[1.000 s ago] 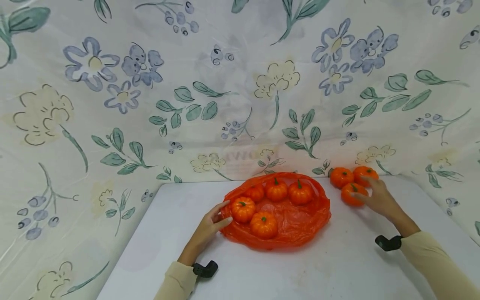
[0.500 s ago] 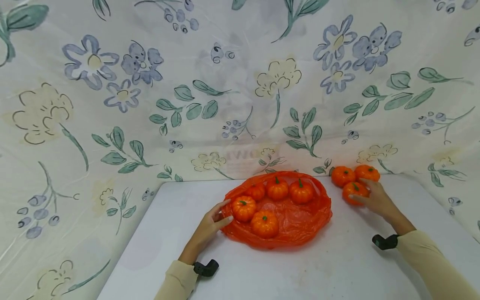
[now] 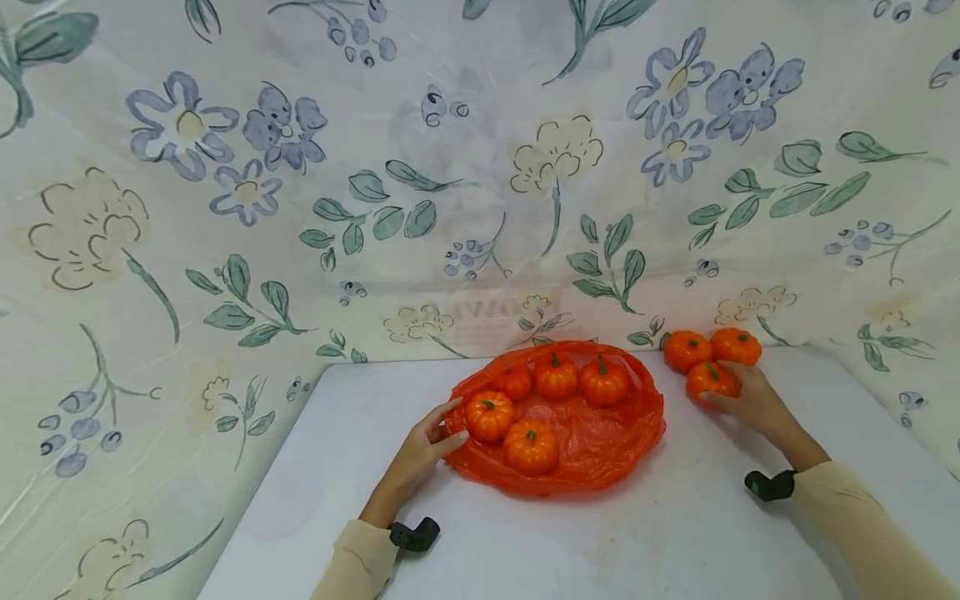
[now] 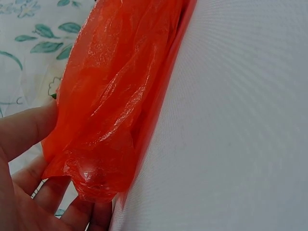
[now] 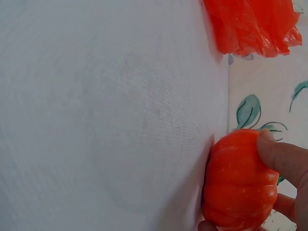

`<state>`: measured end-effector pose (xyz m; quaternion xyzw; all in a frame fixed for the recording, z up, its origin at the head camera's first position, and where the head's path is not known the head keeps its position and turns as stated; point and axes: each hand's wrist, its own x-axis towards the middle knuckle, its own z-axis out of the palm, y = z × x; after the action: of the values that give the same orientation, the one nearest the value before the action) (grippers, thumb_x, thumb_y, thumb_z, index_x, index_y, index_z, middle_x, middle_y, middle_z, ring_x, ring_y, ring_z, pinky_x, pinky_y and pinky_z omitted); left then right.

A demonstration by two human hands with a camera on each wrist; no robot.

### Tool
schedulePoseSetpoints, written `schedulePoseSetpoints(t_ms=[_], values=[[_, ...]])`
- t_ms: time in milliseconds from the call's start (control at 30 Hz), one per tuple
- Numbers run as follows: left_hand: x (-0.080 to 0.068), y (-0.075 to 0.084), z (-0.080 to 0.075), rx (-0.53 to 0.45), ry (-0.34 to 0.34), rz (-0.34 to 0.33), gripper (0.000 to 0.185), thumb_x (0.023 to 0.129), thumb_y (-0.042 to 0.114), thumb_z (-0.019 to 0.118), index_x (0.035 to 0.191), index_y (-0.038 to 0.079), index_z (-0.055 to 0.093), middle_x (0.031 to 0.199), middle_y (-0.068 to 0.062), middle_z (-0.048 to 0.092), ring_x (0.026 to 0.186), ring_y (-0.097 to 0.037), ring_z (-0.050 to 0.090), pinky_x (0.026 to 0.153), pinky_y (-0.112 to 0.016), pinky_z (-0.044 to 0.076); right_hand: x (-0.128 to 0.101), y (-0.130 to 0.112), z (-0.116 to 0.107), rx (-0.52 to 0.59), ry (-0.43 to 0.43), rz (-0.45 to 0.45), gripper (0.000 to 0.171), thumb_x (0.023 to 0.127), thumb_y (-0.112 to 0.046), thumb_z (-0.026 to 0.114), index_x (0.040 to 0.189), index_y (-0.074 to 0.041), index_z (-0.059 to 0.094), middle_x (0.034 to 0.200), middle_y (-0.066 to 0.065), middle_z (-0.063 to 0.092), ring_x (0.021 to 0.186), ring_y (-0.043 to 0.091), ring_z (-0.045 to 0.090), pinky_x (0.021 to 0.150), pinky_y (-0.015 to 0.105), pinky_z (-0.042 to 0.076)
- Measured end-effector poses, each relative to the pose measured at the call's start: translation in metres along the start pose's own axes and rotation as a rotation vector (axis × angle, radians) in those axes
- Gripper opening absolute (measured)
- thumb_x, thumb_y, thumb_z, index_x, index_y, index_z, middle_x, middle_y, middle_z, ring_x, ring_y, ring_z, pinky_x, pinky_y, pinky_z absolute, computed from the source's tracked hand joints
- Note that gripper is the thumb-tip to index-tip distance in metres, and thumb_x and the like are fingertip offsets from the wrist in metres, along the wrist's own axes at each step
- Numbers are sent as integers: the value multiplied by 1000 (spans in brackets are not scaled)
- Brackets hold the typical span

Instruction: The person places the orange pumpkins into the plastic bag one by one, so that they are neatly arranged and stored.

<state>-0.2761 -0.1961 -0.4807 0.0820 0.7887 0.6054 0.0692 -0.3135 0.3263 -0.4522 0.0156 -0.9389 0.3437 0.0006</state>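
Right hand (image 3: 753, 402) grasping 1 small pumpkin (image 3: 711, 380) on the table (image 3: 615, 542), left hand (image 3: 420, 446) pinching the orange bag (image 3: 600, 442) edge — 5 pumpkins inside.

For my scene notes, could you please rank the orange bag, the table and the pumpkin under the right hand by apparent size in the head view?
1. Table
2. Bag
3. Pumpkin, far smaller than the others

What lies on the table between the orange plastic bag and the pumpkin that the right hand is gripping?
Nothing: in the head view only bare white table separates the orange plastic bag from the pumpkin gripped by the right hand.
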Motion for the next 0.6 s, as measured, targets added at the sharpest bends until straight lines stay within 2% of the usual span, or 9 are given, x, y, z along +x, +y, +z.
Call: schedulePoseSetpoints(t_ms=[367, 600], values=[[2, -2, 0, 0, -10, 2, 61, 94, 26, 67, 150, 21, 44, 161, -11, 35, 136, -33, 48, 109, -47, 47, -6, 3, -3, -19, -17, 46, 89, 93, -41, 69, 150, 14, 26, 150, 41, 27, 133, 56, 30, 107, 73, 31], [2, -1, -2, -5, -9, -2, 62, 94, 26, 67, 151, 21, 44, 161, -12, 34, 137, -35, 47, 108, -47, 48, -13, -8, -11, -14, -19, 60, 94, 93, -51, 66, 151, 11, 26, 149, 42, 24, 130, 57, 31, 103, 72, 37]])
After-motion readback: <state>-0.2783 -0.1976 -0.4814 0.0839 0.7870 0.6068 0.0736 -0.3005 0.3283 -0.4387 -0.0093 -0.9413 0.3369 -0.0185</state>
